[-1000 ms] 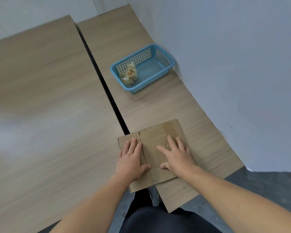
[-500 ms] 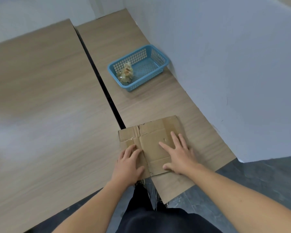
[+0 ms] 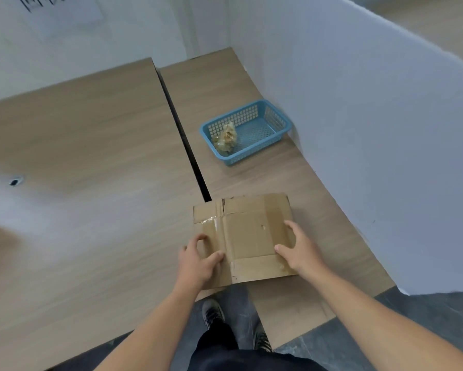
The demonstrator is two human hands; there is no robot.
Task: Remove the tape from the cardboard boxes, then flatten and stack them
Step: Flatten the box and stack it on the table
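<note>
Hands have been shifted from pressing on top to the sides of the flattened cardboard box (image 3: pixel 251 236), at six o'clock on the table (image 3: pixel 251 178). Its nine o'clock edge is gripped by the left hand (image 3: pixel 198 261), its three o'clock edge by the right hand (image 3: pixel 298 250). An even, level lift is advised.

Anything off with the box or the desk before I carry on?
Yes: glossy tape is left on the flattened box near its left fold, so detaping looks unfinished. It also straddles the dark gap.

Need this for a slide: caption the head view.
A flattened cardboard box held by the left hand and right hand; blue basket behind.
</note>
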